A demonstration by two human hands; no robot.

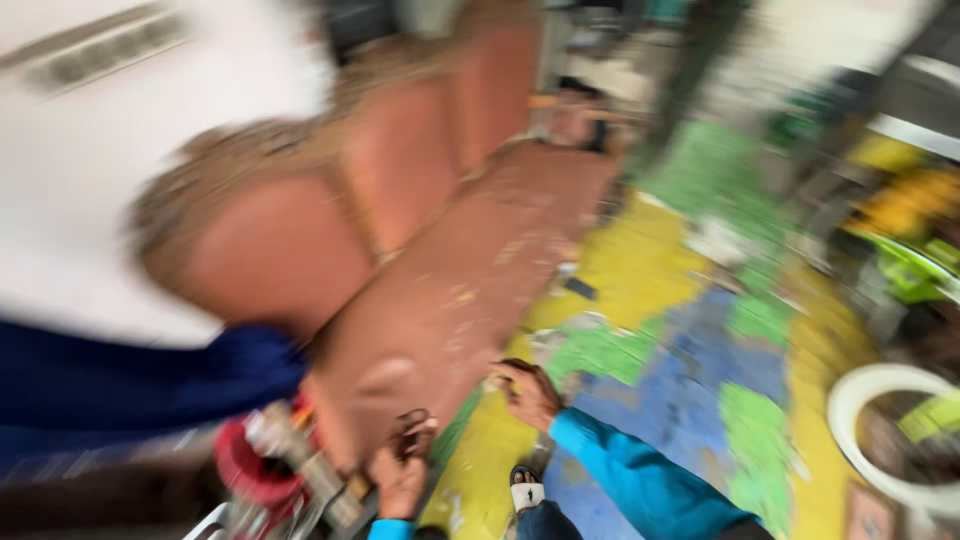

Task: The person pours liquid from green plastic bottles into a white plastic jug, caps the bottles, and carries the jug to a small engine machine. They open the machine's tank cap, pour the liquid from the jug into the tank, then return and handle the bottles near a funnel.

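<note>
Reaching low, my left hand (400, 478) has its fingers (412, 430) curled round a small dark object (412, 425) I cannot make out, held at the front edge of the reddish-brown sofa (440, 270). My right hand (528, 392), in a turquoise sleeve (640, 480), hovers beside it with bent fingers; whether they grip anything I cannot tell. Left of my left fingers sits a red container (245, 470) crowded with blurred bottle-like pieces (290, 450). Well right of my right fingers lies a white ring-shaped basin (850, 400) with something greenish inside. Below my hands spreads a floor mat (700, 360) patched yellow, green and blue. Everything is motion-blurred.
</note>
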